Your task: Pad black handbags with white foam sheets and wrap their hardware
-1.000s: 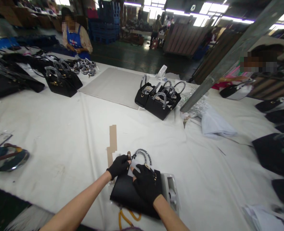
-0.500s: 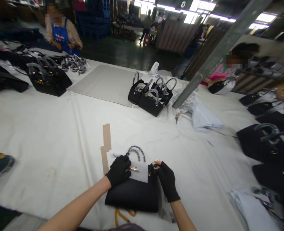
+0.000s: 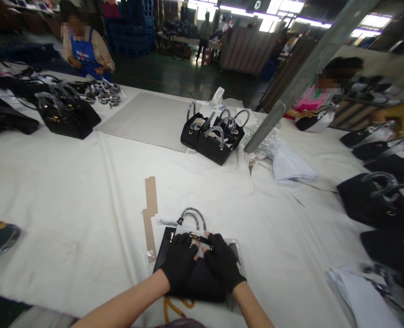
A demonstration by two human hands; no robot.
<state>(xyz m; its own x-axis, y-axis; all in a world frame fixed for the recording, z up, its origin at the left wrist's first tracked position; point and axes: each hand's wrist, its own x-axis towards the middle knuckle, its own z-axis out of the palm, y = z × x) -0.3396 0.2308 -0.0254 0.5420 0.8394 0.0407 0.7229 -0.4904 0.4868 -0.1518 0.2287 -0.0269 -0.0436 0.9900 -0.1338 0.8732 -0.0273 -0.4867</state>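
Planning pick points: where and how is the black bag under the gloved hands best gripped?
Probably by its two handles, coming from the far side. They arch beyond the top edge of the bag, away from the person, giving loops to close around. The left hand and right hand cover the upper front, but the loop tops are clear.

passage is open over the counter (image 3: 65,187) left of the brown strips (image 3: 151,196); the black bag (image 3: 202,284) blocks the near middle; farther ahead, clustered handbags (image 3: 211,150) and a slanting post (image 3: 306,77) obstruct.
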